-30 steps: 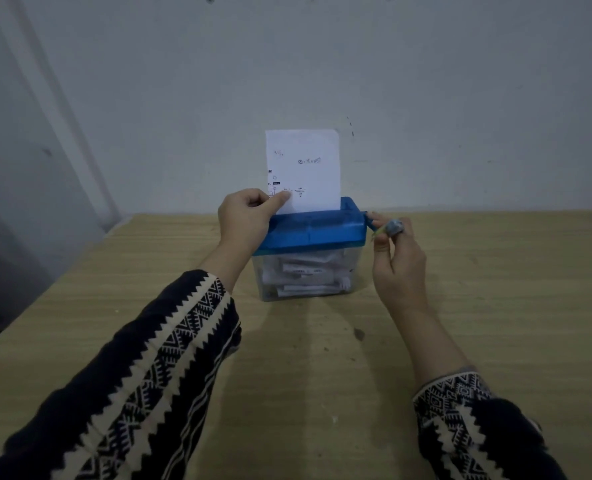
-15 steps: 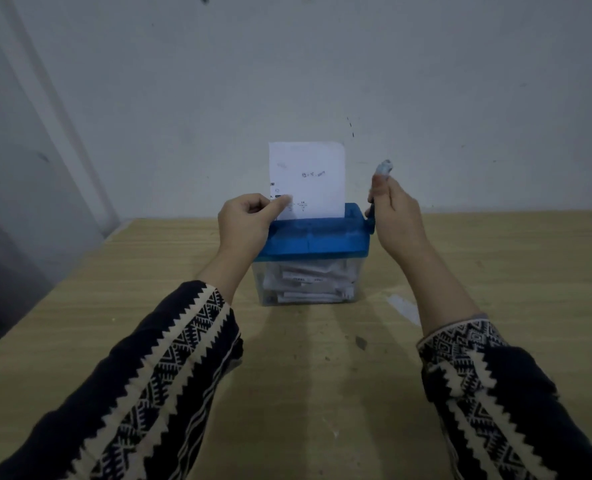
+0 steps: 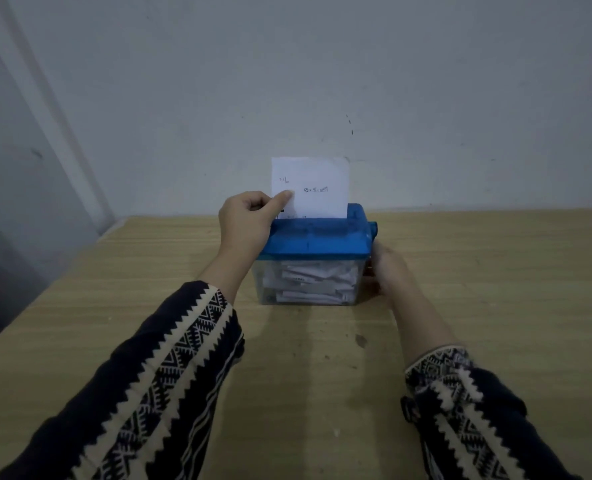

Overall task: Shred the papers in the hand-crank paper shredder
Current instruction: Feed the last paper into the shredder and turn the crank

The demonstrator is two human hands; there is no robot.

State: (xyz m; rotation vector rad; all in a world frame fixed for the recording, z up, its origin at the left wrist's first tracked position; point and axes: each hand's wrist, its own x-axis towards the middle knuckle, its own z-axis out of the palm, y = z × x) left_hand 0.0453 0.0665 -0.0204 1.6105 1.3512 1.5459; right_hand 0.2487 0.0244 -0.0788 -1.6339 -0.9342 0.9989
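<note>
A small hand-crank shredder (image 3: 313,237) with a blue lid and a clear bin stands on the wooden table. Paper strips (image 3: 310,284) fill the bin. A white sheet (image 3: 317,187) with some handwriting stands upright in the lid's slot. My left hand (image 3: 247,223) pinches the sheet's lower left edge, thumb against the paper. My right hand (image 3: 388,271) is low beside the bin's right side, fingers curled round the crank handle, which the hand hides. The crank hub (image 3: 373,229) shows at the lid's right end.
The wooden table (image 3: 495,271) runs up to a plain grey wall just behind the shredder. Its left edge (image 3: 45,299) drops off beside a dark gap. A small dark stain (image 3: 360,340) marks the wood in front of the shredder.
My right hand has swung the crank from its top position down to the bottom beside the bin. The sheet has sunk lower into the slot. My left hand stays at the sheet's edge.
</note>
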